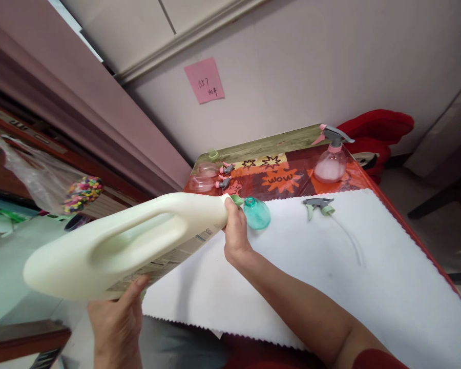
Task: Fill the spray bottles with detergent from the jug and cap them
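Observation:
I hold a large cream detergent jug (119,246) tipped on its side, its neck pointing toward a small teal spray bottle (256,213) that stands without a head on the white cloth (330,277). My left hand (117,320) supports the jug from below near its base, fingers wrapped up its labelled side. My right hand (235,230) grips the jug's neck at a green spout or cap (236,199), right beside the teal bottle's mouth. A loose grey and green sprayer head (319,205) with its long tube lies on the cloth further right.
A pink spray bottle (330,161) with a grey trigger stands at the table's far right corner. Two pinkish bottles (204,177) lie at the far left by a green cap (213,154). A plastic bag of coloured beads (80,192) hangs left. A red cushion (372,130) sits behind the table.

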A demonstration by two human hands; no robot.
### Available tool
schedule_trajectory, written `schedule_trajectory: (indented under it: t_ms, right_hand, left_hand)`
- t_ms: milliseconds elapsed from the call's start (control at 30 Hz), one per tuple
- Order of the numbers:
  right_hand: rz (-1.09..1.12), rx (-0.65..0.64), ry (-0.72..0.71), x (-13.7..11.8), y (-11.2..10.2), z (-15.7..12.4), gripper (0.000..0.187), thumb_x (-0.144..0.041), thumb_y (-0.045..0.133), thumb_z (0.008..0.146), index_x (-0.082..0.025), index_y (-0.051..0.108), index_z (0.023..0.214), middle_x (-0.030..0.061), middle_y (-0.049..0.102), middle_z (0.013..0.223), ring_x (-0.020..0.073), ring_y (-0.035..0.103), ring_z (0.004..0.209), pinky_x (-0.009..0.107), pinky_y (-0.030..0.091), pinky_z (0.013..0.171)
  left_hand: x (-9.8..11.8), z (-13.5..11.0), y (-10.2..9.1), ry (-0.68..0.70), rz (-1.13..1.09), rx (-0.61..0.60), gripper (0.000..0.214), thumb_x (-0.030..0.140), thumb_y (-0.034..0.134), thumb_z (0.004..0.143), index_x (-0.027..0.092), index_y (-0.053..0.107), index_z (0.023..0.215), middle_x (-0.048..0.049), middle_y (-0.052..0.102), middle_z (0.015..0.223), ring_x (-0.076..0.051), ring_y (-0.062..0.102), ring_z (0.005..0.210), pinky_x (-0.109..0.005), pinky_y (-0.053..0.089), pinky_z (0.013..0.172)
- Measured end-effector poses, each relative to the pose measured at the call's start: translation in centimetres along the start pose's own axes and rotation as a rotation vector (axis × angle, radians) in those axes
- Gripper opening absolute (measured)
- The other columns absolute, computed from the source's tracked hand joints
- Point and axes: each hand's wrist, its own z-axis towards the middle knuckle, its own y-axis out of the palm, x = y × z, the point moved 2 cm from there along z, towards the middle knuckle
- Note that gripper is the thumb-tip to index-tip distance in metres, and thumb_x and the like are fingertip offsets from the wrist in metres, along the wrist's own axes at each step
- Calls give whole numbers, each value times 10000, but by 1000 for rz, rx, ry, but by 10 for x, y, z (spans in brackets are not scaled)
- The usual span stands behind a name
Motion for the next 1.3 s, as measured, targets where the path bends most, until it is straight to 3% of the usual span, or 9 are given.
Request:
schedule_trajectory:
  t_ms: [333, 833, 1133, 1300]
  right_hand:
    - [-8, -9, 0, 4, -2, 2, 461, -535, 636, 850, -205, 689, 1167, 39, 771, 1124, 215, 694, 982, 335, 539, 920]
    - [8, 4, 7, 2, -1, 0, 420, -527, 645, 849, -219, 696, 1130, 29, 772, 1096, 207, 692, 968, 312, 537, 882]
    - [-3, 2, 8, 2, -1, 1, 431, -535, 636, 851, -211, 693, 1129, 30, 766, 1098, 207, 688, 977, 320, 524, 906]
    - [6, 1, 10, 2, 0, 0, 424, -525, 636, 852, -208, 694, 1128, 28, 766, 1082, 197, 687, 948, 309, 526, 884]
  left_hand:
    - [-1, -2, -3, 12, 15, 5, 513, 251, 953, 472, 162, 705, 911, -62, 740, 1052, -294, 677, 1121, -543, 472, 1130]
    - [10, -3, 5, 21, 47, -2, 528, 264, 942, 454, 184, 712, 923, -47, 752, 1075, -286, 670, 1138, -498, 501, 1107]
    - [6, -3, 2, 25, 59, -5, 526, 284, 932, 509, 199, 702, 975, -37, 744, 1092, -278, 672, 1139, -506, 483, 1124]
    - [5, -3, 0, 9, 51, 13, 538, 267, 943, 471, 183, 711, 949, -54, 745, 1100, -292, 671, 1151, -517, 462, 1141]
